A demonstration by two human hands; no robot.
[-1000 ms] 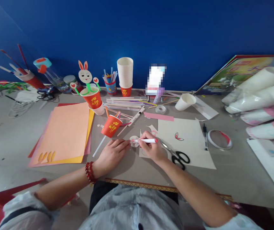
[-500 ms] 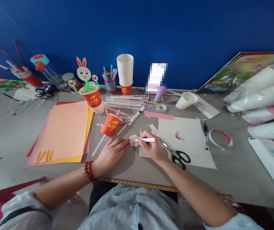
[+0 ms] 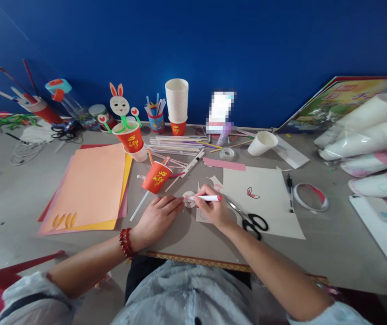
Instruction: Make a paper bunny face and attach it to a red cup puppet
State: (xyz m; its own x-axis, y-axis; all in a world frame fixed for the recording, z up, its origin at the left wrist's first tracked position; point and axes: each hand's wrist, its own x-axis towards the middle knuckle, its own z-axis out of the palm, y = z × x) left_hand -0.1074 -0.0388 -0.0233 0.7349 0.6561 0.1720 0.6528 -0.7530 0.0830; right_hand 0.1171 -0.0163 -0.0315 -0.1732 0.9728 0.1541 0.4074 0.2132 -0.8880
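My right hand [image 3: 212, 208] is closed round a white felt-tip marker with a red end [image 3: 209, 198]; its tip rests on a small round paper face [image 3: 189, 199] lying flat on the table. My left hand [image 3: 157, 216] lies flat with fingers stretched out, fingertips at the left edge of the paper face. Under and beside my right hand are cut paper scraps [image 3: 202, 215]. Black-handled scissors [image 3: 256, 223] lie just right of that hand, partly over a white sheet [image 3: 268, 198] with a small red-and-black leaf-like drawing [image 3: 253, 193].
Coloured paper sheets [image 3: 95, 185] lie on the left. A red paper cup [image 3: 157, 177] with straws tilts ahead of my left hand. Behind stand a rabbit figure in a cup [image 3: 127, 135], stacked cups [image 3: 176, 101] and loose straws [image 3: 176, 143]. A tape roll [image 3: 311, 197] and pen [image 3: 291, 193] lie right.
The whole view has shifted very slightly. Both hands keep their places, with the marker still at the paper face.
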